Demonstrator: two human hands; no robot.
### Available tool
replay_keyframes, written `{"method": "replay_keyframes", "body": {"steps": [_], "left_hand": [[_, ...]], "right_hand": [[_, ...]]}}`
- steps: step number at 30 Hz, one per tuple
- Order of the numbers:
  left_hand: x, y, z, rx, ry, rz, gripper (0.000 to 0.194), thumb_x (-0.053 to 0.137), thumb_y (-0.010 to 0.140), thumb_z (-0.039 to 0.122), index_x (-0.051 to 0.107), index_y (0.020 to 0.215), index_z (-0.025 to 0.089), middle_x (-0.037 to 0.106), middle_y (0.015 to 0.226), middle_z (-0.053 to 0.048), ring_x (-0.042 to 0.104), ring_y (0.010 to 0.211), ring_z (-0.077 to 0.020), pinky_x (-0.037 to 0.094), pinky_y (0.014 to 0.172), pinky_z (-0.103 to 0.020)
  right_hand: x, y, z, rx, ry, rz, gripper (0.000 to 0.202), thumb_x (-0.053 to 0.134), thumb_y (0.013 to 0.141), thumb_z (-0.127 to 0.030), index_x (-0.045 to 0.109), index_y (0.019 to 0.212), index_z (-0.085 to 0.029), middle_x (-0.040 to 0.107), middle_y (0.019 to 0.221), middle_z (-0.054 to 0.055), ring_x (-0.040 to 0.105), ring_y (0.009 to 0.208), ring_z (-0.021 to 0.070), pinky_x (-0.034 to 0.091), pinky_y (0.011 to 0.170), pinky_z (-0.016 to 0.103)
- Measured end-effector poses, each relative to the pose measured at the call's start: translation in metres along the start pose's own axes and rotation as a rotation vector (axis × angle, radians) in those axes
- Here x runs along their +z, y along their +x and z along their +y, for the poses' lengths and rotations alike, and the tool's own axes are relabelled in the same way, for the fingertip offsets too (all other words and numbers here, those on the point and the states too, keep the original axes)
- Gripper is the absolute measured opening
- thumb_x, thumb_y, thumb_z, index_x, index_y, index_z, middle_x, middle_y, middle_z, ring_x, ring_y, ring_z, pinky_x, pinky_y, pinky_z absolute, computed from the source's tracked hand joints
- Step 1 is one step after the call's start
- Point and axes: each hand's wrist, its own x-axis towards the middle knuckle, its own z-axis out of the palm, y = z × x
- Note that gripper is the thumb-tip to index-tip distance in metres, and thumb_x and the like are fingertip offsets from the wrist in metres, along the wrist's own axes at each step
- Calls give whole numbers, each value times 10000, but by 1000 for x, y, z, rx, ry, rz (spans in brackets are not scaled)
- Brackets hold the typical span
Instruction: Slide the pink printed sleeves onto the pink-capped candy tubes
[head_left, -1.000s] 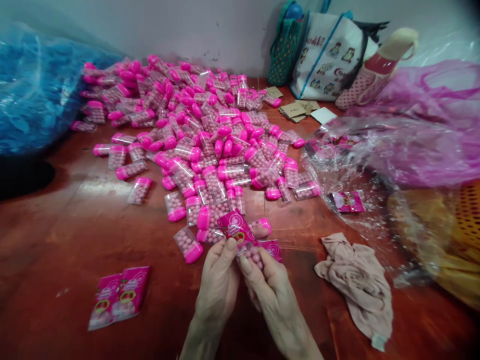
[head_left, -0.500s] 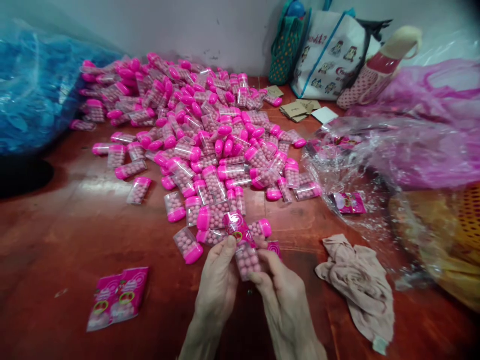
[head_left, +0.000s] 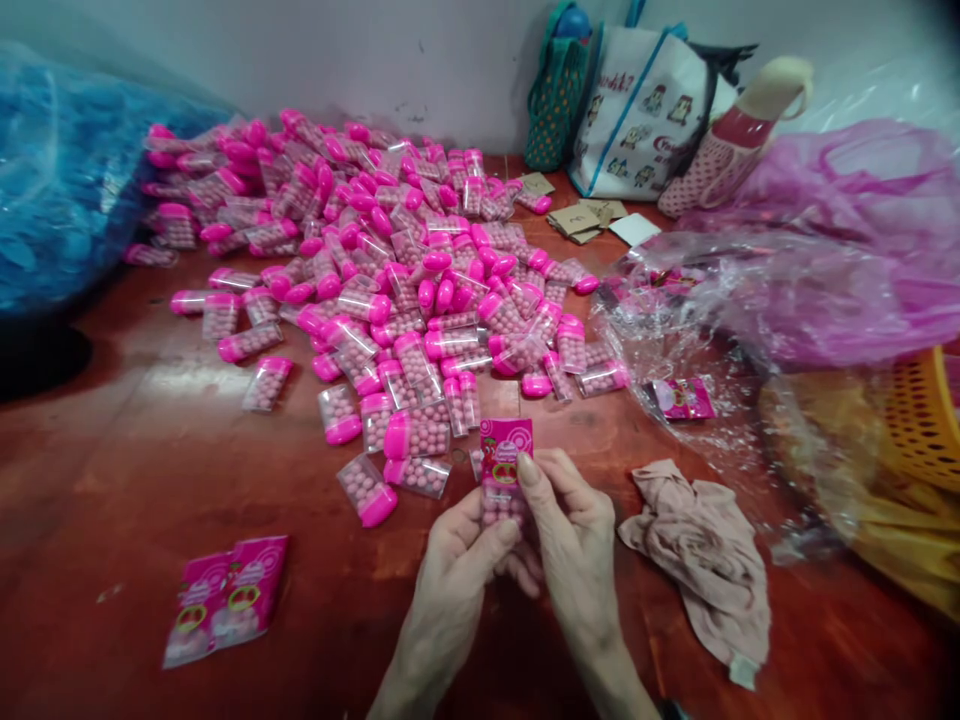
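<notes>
A small clear container [head_left: 499,507] of round pink balls is being held between the left hand [head_left: 459,560] and right hand [head_left: 576,545]. A magenta printed sleeve [head_left: 505,440] is covering its far end, showing pale rings, a red figure and a yellow-edged oval; fingers are hiding the near end, which perhaps is also being wrapped.

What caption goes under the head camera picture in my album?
Left hand and right hand hold a pink packet of balls before a heap of pink-capped containers.
</notes>
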Motion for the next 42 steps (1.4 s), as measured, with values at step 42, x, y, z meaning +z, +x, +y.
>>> {"method": "replay_keyframes", "body": {"steps": [42], "left_hand": [[-5,8,13,-111,-295,223,161,725,703,244,690,805,124,704,693,-29,663,630,-151,543,635,-237]], "right_hand": [[-11,-12,2,150,-79,-469,314,657,687,-155,640,997,-198,625,889,16,585,812,173,481,697,255]]}}
